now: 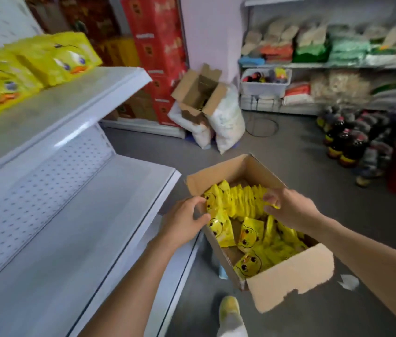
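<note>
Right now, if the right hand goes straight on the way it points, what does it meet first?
The right hand points left into the box, and the row of upright yellow packets lies first in its way. Its fingers seem to pinch one, though depth is unclear.

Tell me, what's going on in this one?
A person is stocking a shop shelf from a cardboard box of yellow duck packets. The left hand grips the box's near wall. The right hand reaches in and pinches packets in the upright row. Nothing has been lifted out yet. More of the same bags already lie on the upper shelf.
</note>
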Demonstrator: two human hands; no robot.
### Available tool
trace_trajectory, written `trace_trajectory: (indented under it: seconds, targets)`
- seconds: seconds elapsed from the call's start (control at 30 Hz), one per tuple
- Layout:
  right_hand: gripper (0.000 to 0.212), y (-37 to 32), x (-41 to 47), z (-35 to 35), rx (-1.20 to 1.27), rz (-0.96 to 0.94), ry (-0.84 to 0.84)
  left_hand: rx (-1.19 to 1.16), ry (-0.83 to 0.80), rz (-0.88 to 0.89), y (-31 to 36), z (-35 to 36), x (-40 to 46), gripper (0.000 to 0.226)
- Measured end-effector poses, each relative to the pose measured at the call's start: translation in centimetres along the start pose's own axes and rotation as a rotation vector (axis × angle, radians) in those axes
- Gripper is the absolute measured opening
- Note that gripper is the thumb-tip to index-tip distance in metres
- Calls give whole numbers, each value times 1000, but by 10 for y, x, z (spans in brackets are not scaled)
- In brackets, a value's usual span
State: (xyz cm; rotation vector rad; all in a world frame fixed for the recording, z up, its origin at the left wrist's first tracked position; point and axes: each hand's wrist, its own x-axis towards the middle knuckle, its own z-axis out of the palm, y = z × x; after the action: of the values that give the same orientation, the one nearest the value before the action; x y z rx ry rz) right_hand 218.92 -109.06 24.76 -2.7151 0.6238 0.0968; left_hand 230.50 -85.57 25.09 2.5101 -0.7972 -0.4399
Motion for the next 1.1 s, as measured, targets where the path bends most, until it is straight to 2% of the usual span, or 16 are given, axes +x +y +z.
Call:
trace_trajectory:
  seconds: [0.23, 0.4, 0.5, 0.6, 0.7, 0.87, 0.93, 1.1]
  targets:
    - [17, 54, 108, 78, 59, 112, -251, -90, -277, -77, -34, 70, 156, 39]
    - [25, 84, 167, 148, 84, 190, -428, -8, -470, -106, -68, 139, 240, 33]
    - [31, 99, 194, 190, 108, 238, -487, 94, -531, -85, -88, 179, 273, 36]
    - [38, 107, 218, 225, 97, 313, -515, 154, -555, -82, -110, 212, 296, 48]
    - [55, 113, 231, 253, 0, 374, -569, 172, -605, -166, -132, 237, 310, 57]
    - [56, 118, 234, 275, 11, 405, -619, 191, -655, -247, -145, 258, 318, 50]
    - [59, 119, 235, 277, 13, 390, -617, 266, -646, -228, -149, 260, 321, 49]
    - [31, 116, 227, 276, 27, 383, -635, 455, -702, -141, -148, 256, 321, 41]
